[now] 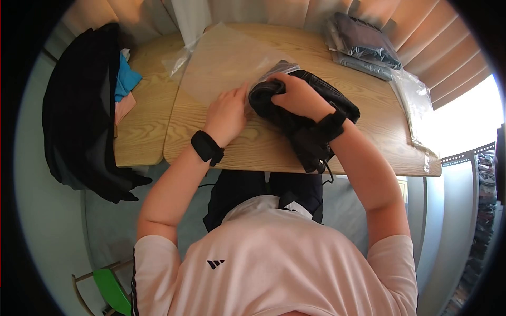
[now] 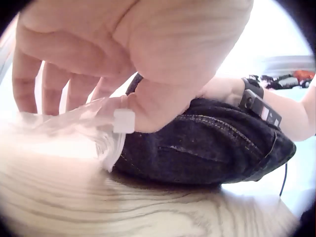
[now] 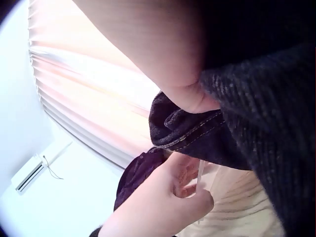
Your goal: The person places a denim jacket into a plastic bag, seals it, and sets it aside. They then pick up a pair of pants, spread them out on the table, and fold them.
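Note:
Folded dark denim jeans (image 1: 337, 101) lie on the table, one end just inside the mouth of a clear plastic zip bag (image 1: 224, 60). My right hand (image 1: 303, 97) grips the rolled end of the jeans from above, thumb toward me. At the near side of the mouth, my left hand (image 1: 226, 115) pinches the bag's edge between thumb and fingers. In the left wrist view a white slider (image 2: 124, 121) sits beside that thumb, and the bag's rim meets the denim. The right wrist view shows stitched denim close up; the right fingertips are hidden there.
Bagged folded garments (image 1: 366, 42) are stacked at the back right, with more clear bags (image 1: 414, 102) along the right edge. Black clothing (image 1: 79, 110) hangs at the left, near blue cloth (image 1: 126, 78). The wooden table (image 1: 205, 158) has a seam left of the bag.

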`<state>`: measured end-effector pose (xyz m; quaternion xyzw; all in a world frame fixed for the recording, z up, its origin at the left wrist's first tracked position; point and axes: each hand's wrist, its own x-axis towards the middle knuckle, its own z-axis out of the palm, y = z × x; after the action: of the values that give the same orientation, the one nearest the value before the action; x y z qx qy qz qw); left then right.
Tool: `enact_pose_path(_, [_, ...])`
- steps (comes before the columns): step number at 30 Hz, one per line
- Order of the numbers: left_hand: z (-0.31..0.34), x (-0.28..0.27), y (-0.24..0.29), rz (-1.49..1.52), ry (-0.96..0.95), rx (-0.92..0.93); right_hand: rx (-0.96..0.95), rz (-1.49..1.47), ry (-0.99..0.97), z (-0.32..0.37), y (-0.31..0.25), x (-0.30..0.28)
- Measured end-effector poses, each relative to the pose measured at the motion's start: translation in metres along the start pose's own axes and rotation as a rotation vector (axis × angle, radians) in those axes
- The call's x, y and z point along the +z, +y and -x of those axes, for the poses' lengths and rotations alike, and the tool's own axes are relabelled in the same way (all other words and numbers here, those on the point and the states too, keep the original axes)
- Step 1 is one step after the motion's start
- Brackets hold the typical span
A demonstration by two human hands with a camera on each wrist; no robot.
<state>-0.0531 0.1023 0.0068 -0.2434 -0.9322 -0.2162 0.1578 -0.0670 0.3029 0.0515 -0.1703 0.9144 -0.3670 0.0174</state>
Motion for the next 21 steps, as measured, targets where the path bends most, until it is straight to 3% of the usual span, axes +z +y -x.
enact_pose_path(2, [-0.002, 0.002, -0.002, 0.107, -0.041, -0.058, 0.062, -0.032, -0.01, -0.001, 0.0, -0.002])
enact_pose_path(4, [-0.004, 0.0, 0.002, 0.216, -0.089, -0.117, 0.009, -0.017, 0.053, 0.0, 0.0, 0.002])
enact_pose_path(6, [-0.007, -0.003, 0.01, 0.339, 0.112, -0.067, 0.036, -0.02, 0.06, -0.003, 0.0, 0.006])
enact_pose_path(7, [-0.008, -0.006, 0.013, 0.337, 0.11, -0.067, 0.057, -0.023, 0.068, -0.005, 0.0, 0.007])
enact_pose_path(13, [-0.008, -0.016, 0.018, 0.058, 0.044, -0.151, 0.06, -0.082, 0.101, -0.009, 0.003, 0.008])
enact_pose_path(15, [-0.005, -0.01, 0.016, -0.113, 0.248, 0.043, 0.08, -0.116, 0.104, -0.008, 0.001, 0.003])
enact_pose_path(16, [-0.004, -0.007, 0.015, -0.112, 0.245, 0.044, 0.098, -0.147, 0.106, -0.008, 0.0, 0.0])
enact_pose_path(18, [-0.005, -0.01, 0.022, -0.387, 0.002, -0.1, 0.136, -0.178, 0.079, -0.01, -0.001, -0.004])
enact_pose_path(21, [-0.01, -0.011, 0.023, -0.401, -0.142, -0.097, 0.131, -0.171, 0.091, -0.01, -0.002, -0.005])
